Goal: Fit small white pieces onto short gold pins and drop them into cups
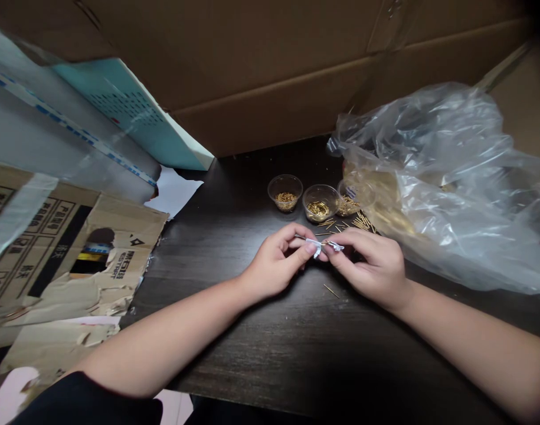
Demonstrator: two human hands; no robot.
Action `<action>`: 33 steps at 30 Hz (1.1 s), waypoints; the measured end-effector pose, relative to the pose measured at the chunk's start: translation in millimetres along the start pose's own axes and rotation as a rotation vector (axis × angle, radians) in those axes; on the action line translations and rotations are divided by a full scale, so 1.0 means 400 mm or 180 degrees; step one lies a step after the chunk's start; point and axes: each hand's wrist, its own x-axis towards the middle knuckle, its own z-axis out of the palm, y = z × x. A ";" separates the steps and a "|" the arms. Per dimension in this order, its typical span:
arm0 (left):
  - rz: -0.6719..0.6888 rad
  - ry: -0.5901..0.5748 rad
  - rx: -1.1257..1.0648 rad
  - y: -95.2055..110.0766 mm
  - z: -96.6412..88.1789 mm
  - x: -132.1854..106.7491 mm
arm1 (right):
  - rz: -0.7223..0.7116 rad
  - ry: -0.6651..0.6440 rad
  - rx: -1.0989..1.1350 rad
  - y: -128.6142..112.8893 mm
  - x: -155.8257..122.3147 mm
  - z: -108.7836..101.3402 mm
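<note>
My left hand (284,260) and my right hand (372,262) meet above the table, both closed in a pinch, thumb against fingers. A small gold-coloured metal pin (323,243) shows between their fingertips. White strips, like tape or paper, show at the fingertips of both hands; whether they wrap the fingers or are held, I cannot tell. Just beyond the hands, a heap of loose gold pins (362,221) lies on the table. One single gold pin (331,291) lies nearer to me, below the fingertips.
Small clear plastic cups, the left cup (285,184), the middle cup (321,192) and the right cup (358,190), contain gold pieces. A crumpled clear plastic bag (455,195) covers the right side. Cardboard (274,112) walls the back; a torn carton (128,236) stands left of the dark table (208,336).
</note>
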 end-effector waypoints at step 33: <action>0.1835 0.0644 0.2595 0.000 -0.010 -0.021 | 0.0080 -0.0408 0.0109 0.011 0.003 0.011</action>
